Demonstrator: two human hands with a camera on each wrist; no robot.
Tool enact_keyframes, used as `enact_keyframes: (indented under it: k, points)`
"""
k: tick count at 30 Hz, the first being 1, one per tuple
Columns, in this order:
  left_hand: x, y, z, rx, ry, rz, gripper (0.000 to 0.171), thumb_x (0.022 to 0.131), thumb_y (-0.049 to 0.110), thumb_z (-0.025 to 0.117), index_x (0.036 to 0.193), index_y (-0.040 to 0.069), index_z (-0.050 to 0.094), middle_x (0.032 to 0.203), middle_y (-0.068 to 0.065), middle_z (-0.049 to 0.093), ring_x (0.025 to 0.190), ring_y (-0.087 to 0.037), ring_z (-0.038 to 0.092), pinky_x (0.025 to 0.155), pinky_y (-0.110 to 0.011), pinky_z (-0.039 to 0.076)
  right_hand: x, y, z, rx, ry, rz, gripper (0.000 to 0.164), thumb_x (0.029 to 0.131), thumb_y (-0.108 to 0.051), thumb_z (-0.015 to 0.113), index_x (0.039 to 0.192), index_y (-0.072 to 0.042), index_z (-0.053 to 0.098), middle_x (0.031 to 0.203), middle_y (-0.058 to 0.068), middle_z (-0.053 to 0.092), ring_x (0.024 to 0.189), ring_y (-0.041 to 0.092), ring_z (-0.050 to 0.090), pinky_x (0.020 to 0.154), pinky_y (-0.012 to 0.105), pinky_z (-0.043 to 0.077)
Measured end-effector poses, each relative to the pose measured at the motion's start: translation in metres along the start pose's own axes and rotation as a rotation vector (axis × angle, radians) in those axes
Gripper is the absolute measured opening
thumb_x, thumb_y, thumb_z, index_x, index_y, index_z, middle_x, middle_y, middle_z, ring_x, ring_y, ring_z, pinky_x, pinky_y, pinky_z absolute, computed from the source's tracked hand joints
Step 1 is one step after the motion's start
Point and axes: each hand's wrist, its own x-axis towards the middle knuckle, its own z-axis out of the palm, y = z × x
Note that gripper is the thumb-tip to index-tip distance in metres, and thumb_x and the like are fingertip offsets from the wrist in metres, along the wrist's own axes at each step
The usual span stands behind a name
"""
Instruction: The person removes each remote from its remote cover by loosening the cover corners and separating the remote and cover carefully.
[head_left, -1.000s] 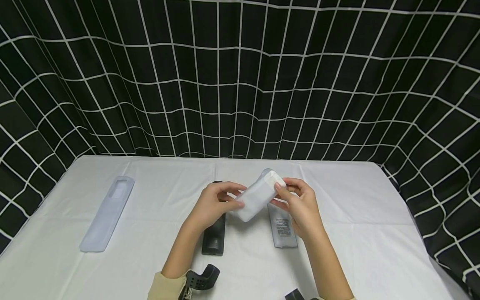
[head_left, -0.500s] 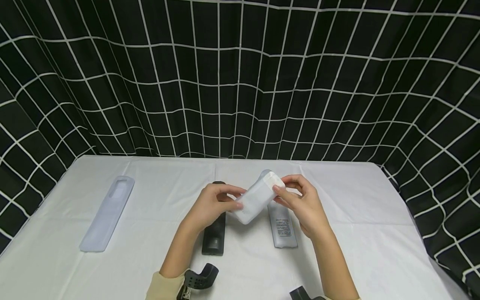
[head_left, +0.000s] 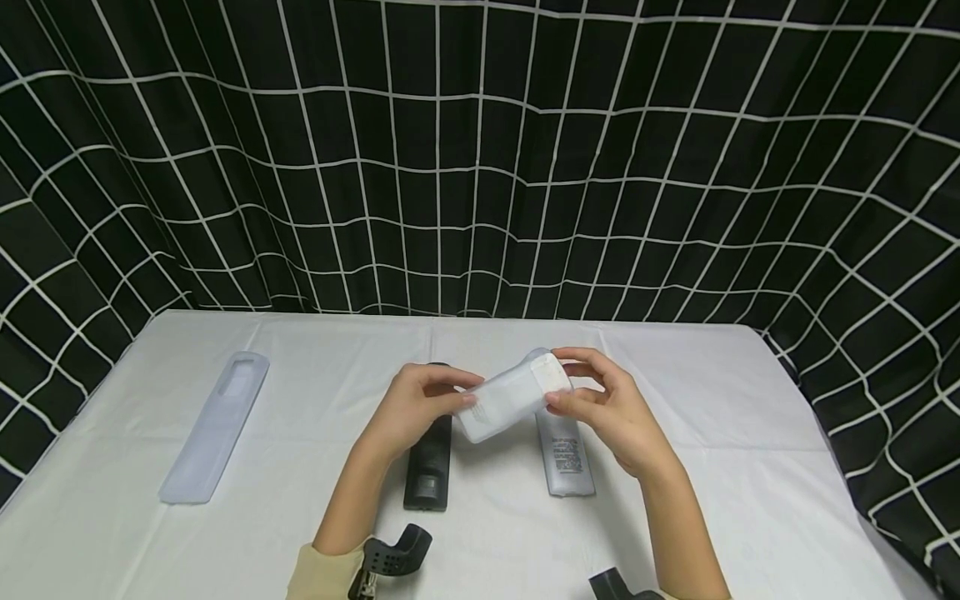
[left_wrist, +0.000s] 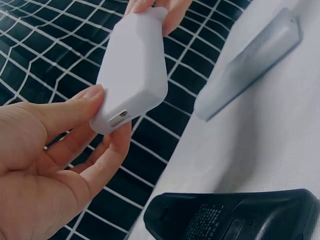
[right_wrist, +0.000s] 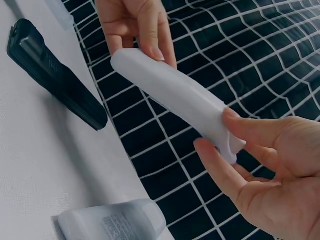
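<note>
Both hands hold up a white remote control point(head_left: 501, 403) in a translucent cover, tilted above the table. My left hand point(head_left: 416, 406) pinches its lower left end between thumb and fingers; a small slot shows at that end in the left wrist view. My right hand point(head_left: 611, 408) pinches the upper right end, where a whiter part point(head_left: 551, 375) shows and a lip of the cover point(right_wrist: 229, 150) sticks out. Behind my left hand lies a black remote control point(head_left: 429, 471). Below the held remote, partly hidden by it, is a second pale remote point(head_left: 566, 454) with a printed label.
At the left of the white-clothed table point(head_left: 315, 358) lies a translucent remote cover point(head_left: 216, 429) with a cutout near its far end. A black curtain with white grid lines point(head_left: 480, 167) hangs behind and around the table. Dark wrist straps point(head_left: 397, 557) show at the bottom.
The held remote has turned to lie more level, its left end moving left and up slightly. My left hand shifted a little left, and my right thumb sits lower on the whiter end.
</note>
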Motion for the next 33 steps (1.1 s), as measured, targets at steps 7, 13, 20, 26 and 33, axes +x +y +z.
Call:
enact_keyframes:
  k: [7,13,20,26,33]
  points:
    - [0.0004,0.0025,0.002,0.007,0.091,-0.043,0.024,0.094,0.001,0.076,0.118,-0.005,0.077,0.119,-0.018,0.077,0.109,-0.028,0.073,0.095,-0.031,0.057,-0.0006,0.0001,-0.0033,-0.031,-0.034,0.016,0.062,0.092,0.003,0.076,0.149,0.002,0.051,0.128,0.023,0.052,0.086,0.017,0.075,0.088,0.029,0.062]
    - [0.0009,0.0023,0.0032,-0.003,0.176,-0.048,0.026,0.093,-0.001,0.076,0.12,-0.005,0.076,0.119,-0.019,0.076,0.111,-0.032,0.073,0.099,-0.04,0.059,-0.0003,0.0015,-0.0025,-0.027,-0.031,0.017,0.06,0.092,0.004,0.076,0.146,0.002,0.05,0.124,0.022,0.052,0.086,0.017,0.075,0.086,0.03,0.063]
    - [0.0018,0.0018,0.0064,-0.049,0.251,-0.067,0.027,0.093,-0.001,0.075,0.119,-0.002,0.076,0.115,-0.02,0.074,0.105,-0.028,0.075,0.096,-0.036,0.06,0.0003,0.002,-0.0015,-0.013,0.001,0.007,0.058,0.091,0.007,0.076,0.144,0.005,0.051,0.121,0.021,0.053,0.086,0.016,0.077,0.085,0.032,0.064]
    - [0.002,0.0022,0.0067,-0.104,0.247,-0.054,0.029,0.093,-0.003,0.074,0.122,-0.003,0.075,0.105,-0.016,0.072,0.092,-0.015,0.072,0.087,-0.033,0.063,-0.0001,0.0017,-0.0016,-0.006,0.013,-0.008,0.057,0.091,0.008,0.075,0.143,0.006,0.052,0.12,0.02,0.053,0.085,0.013,0.077,0.085,0.033,0.064]
    - [0.0016,0.0036,0.0046,-0.121,0.181,-0.037,0.041,0.091,-0.002,0.076,0.132,0.0,0.07,0.119,-0.02,0.072,0.099,-0.018,0.073,0.083,-0.025,0.06,0.001,0.0033,0.0022,0.012,0.016,-0.025,0.057,0.091,0.008,0.076,0.142,0.006,0.052,0.119,0.018,0.053,0.085,0.013,0.077,0.085,0.035,0.065]
